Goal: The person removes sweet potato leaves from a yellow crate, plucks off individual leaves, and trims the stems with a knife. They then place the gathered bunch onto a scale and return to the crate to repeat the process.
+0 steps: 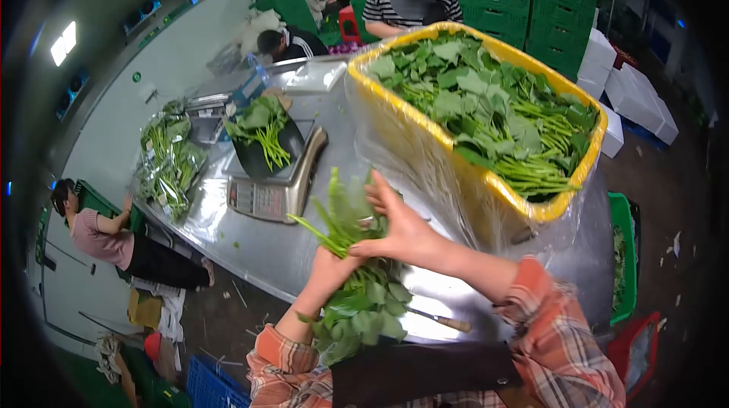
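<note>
Over a shiny steel table (250,248), left hand (334,267) gripped the green leafy bunch (364,309) from below, right hand (402,233) wrapped on top, stems pointing away-left.

Both hands, left hand (332,267) and right hand (402,229), grip a bunch of greens (357,286) over the steel tabletop (250,245), beside a yellow crate (425,131).

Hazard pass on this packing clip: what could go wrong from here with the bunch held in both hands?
1. The knife lies loose on the table, right beside the bunch. If the left hand or right hand drops, it could meet the blade.
2. Stems splay past the fingers, so some may slip out.
</note>
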A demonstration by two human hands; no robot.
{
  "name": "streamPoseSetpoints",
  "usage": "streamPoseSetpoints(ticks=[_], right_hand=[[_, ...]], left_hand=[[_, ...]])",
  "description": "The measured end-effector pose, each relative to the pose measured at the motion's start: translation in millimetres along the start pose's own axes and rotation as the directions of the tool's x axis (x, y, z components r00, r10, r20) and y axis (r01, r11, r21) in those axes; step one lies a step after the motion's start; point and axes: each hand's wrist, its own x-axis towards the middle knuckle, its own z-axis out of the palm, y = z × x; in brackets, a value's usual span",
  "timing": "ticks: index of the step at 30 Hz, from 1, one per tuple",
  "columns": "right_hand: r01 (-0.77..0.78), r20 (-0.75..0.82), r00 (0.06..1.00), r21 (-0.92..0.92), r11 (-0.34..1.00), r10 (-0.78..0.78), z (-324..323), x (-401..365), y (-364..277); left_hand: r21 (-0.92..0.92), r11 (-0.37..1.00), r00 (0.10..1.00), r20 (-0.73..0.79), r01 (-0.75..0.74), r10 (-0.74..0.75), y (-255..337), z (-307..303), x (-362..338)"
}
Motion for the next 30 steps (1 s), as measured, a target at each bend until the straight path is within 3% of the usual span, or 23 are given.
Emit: streamPoseSetpoints(ticks=[1,2,6,9,10,11,12,13,14,15,16,17,19,20,21,22,24,25,26,27,29,30], right_hand=[[-0.002,-0.017,1.0,-0.055,0.998,0.001,19,-1,-3],[-0.001,-0.037,0.999,-0.115,0.993,-0.003,30,-2,-5],[-0.281,0.084,0.96,0.302,0.911,0.268,46,-1,-2],[-0.181,-0.128,0.966,0.28,0.943,0.223,61,-6,8],[-0.186,-0.106,0.962,0.413,0.891,0.25,61,-7,0],[-0.247,-0.009,0.957,0.494,0.834,0.289,61,-8,-5],[-0.303,0.088,0.947,0.565,0.767,0.309,60,-7,-8],[-0.356,0.182,0.932,0.629,0.691,0.314,58,-6,-9],[-0.284,0.232,0.954,0.507,0.814,0.188,52,-4,-6],[-0.097,0.056,0.994,0.15,0.984,0.089,43,-7,-12],[0.112,-0.052,0.99,-0.281,0.953,-0.131,20,-5,-7],[0.241,-0.046,0.931,-0.668,0.704,-0.362,-11,-2,1],[-0.003,-0.183,0.93,-0.871,0.491,-0.319,-58,-8,15],[-0.124,-0.249,0.921,-0.916,0.383,-0.299,-78,-13,24],[-0.218,-0.306,0.909,-0.928,0.303,-0.284,-88,-17,34],[-0.125,-0.187,0.95,-0.961,0.247,-0.248,-90,-22,39],[0.093,0.066,0.982,-0.984,0.15,-0.174,-96,-24,45],[0.088,0.069,0.979,-0.992,0.093,-0.19,-99,-24,50],[0.085,0.076,0.975,-0.996,0.033,-0.207,-103,-23,55],[0.082,0.086,0.971,-0.996,-0.026,-0.222,-107,-22,60],[0.04,0.076,0.962,-0.989,-0.142,-0.264,-133,-26,74],[0.023,0.049,0.963,-0.995,-0.099,-0.266,-151,-31,77]], left_hand=[[0.367,0.928,0.997,0.033,0.054,-0.071,0,4,-6],[0.184,0.97,0.986,-0.022,-0.157,0.163,-15,16,-13],[0.55,0.791,0.956,0.049,-0.268,0.29,-38,9,-6],[0.795,0.544,0.825,-0.101,-0.268,0.555,-3,5,-9],[0.74,0.568,0.838,-0.01,-0.361,0.545,-6,-1,-5],[0.52,0.779,0.932,0.111,-0.35,0.345,-18,-8,0],[0.287,0.926,0.945,0.284,-0.244,0.161,-34,-16,7],[0.079,0.995,0.876,0.482,-0.056,0.011,-44,-19,10],[0.025,0.987,0.877,0.461,-0.162,0.132,-47,-18,8],[-0.028,0.999,0.861,0.507,-0.045,0.053,-37,-22,4],[-0.051,0.999,0.84,0.543,0.017,0.013,-40,-27,10],[-0.07,0.994,0.816,0.578,0.085,-0.029,-44,-35,15],[0.165,0.983,0.934,0.333,0.075,-0.127,-28,-46,16],[0.334,0.856,0.886,0.387,-0.394,0.257,-40,-53,29],[0.428,0.5,0.658,0.499,-0.753,0.564,-47,-57,41],[0.495,0.431,0.657,0.567,-0.754,0.497,-48,-56,40],[0.429,0.492,0.629,0.684,-0.757,0.371,-64,-48,27],[0.401,0.523,0.605,0.734,-0.752,0.309,-74,-44,15],[0.316,0.771,0.655,0.737,-0.552,0.167,-84,-38,1],[0.222,0.934,0.656,0.754,-0.28,0.017,-92,-34,-12],[0.132,0.99,0.664,0.737,0.043,-0.127,-106,-28,-23],[0.084,0.976,0.651,0.733,0.2,-0.197,-109,-27,-26]])
